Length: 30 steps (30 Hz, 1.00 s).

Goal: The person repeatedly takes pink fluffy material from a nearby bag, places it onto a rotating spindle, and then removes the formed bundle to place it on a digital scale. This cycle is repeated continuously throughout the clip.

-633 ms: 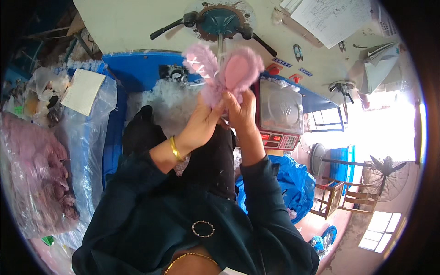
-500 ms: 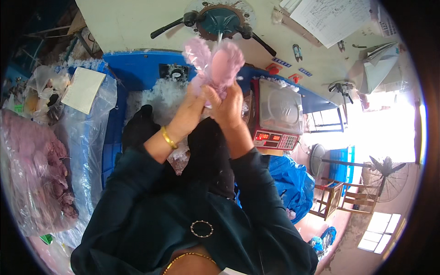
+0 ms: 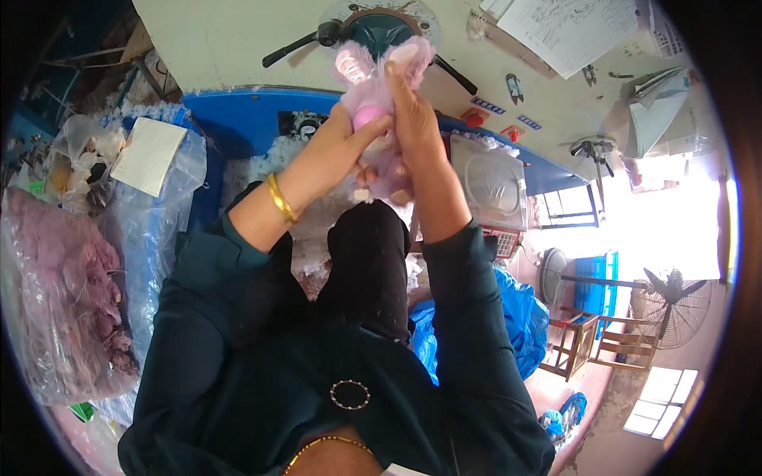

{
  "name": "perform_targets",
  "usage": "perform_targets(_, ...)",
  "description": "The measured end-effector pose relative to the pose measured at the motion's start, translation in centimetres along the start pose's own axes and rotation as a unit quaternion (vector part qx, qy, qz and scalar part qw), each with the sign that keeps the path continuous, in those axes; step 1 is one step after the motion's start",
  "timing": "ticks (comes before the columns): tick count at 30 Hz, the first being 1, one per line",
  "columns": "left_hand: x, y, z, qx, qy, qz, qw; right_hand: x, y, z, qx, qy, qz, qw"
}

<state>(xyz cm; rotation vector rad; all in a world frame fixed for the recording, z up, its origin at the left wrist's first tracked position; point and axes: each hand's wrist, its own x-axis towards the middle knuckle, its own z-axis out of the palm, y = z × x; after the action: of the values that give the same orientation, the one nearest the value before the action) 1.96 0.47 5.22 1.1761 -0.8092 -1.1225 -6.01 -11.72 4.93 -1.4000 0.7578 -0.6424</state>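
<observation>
A fluffy pink plush rabbit (image 3: 370, 97) with long ears is held between my two hands, ears pointing toward the machine. My left hand (image 3: 337, 151) is closed round its left side, the thumb across a smooth pink patch on the body and some fingertips showing below. My right hand (image 3: 416, 123) presses along its right side, fingers reaching up to the right ear; part of its grip is hidden. Small pale paw tips show beneath the hands. Just beyond the ears is the machine's green round fitting (image 3: 381, 30), partly covered by the toy.
Black levers (image 3: 295, 50) flank the fitting. Red buttons (image 3: 475, 119) sit at the panel edge. A scale (image 3: 488, 178) stands right. White stuffing (image 3: 290, 159) fills the blue bin behind my hands. Left lie a bag of pink plush pieces (image 3: 59, 293) and a paper pad (image 3: 149, 156).
The plush rabbit has turned and now shows its body and paws below the ears. My left hand moved up its side; my right hand went from its lower part up toward the right ear.
</observation>
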Motion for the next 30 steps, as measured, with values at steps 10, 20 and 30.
perform_targets(10,-6.9,-3.9,0.6,-0.033,-0.023,-0.03,0.999,-10.1,1.7,-2.4,-0.126,-0.112,-0.101,0.98)
perform_targets(20,-9.6,-9.1,-2.2,-0.037,-0.068,-0.161,0.984,-2.6,12.7,-31.7,-0.196,0.149,0.131,0.96)
perform_targets(30,-11.6,-11.7,-4.4,-0.088,0.059,-0.219,0.97,-4.6,9.7,-36.9,-0.445,0.299,0.169,0.827)
